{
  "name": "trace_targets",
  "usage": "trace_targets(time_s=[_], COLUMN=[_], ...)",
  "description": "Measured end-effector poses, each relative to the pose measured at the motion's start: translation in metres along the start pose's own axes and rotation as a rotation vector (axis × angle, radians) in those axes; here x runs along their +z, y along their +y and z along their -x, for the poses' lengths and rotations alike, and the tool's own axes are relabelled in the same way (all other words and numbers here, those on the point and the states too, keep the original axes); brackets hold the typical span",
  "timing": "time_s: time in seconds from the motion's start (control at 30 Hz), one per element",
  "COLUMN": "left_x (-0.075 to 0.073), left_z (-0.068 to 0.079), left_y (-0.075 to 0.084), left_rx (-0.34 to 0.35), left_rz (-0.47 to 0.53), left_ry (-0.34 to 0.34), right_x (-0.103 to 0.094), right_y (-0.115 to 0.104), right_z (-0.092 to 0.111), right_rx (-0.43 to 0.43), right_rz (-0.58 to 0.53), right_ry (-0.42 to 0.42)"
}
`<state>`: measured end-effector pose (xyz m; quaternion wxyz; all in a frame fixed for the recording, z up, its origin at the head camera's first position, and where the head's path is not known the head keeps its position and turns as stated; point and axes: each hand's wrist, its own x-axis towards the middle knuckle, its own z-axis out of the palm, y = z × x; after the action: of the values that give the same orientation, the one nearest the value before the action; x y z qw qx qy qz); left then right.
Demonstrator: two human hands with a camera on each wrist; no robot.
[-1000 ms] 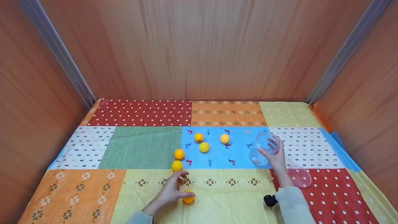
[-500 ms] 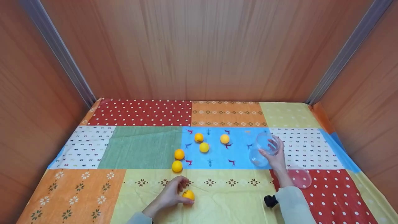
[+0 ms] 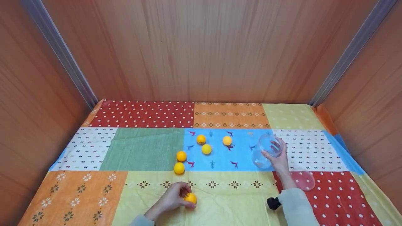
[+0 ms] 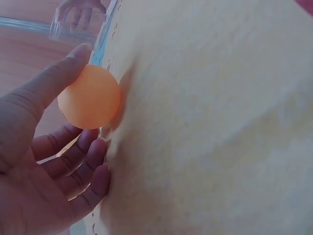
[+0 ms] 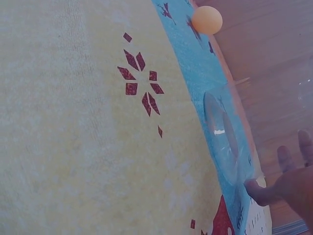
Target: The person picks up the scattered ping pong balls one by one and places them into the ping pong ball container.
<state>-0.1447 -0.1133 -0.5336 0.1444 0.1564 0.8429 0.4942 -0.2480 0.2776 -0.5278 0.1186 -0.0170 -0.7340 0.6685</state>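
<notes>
Near the front of the table, my left hand (image 3: 171, 198) pinches an orange ping-pong ball (image 3: 191, 198) between thumb and fingers. In the left wrist view the thumb lies along one side of the ball (image 4: 89, 97) and the index fingertip meets the other; the remaining fingers curl close to the cloth. Off to the right, my right hand (image 3: 281, 159) grips a clear plastic jar (image 3: 261, 152), which stands upright on the blue patch. Its round bottom (image 5: 220, 132) shows in the right wrist view, beside the thumb.
Several more yellow-orange balls lie on the cloth, among them one ball (image 3: 227, 140) left of the jar and another (image 3: 179, 168) ahead of my left hand. A clear round lid (image 3: 303, 180) rests by the right forearm. Wooden panels (image 3: 207, 53) enclose the patchwork-covered table.
My left hand has drawn slightly back and its fingers have closed in on the front ball, which has turned a little. The right hand and jar have stayed in place.
</notes>
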Motion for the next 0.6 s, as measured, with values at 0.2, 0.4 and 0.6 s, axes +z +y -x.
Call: trace_targets(time_s=[0.2,0.4,0.6], left_x=[-0.0007,-0.0018,-0.002], left_z=[0.0009,0.0004,-0.002], left_y=[0.0007,0.0022,0.0051], left_rx=[-0.035,-0.042,0.009], left_rz=[-0.024,-0.03,-0.046], left_ry=[0.005,0.019,0.053], right_x=[0.0004,0.001,0.0012], right_y=[0.0002,0.001,0.0018], right_z=[-0.0002,0.0005,0.001], right_rx=[0.003,-0.004,-0.014], right_rz=[0.002,-0.024,-0.033], right_ry=[0.006,0.004,-0.006])
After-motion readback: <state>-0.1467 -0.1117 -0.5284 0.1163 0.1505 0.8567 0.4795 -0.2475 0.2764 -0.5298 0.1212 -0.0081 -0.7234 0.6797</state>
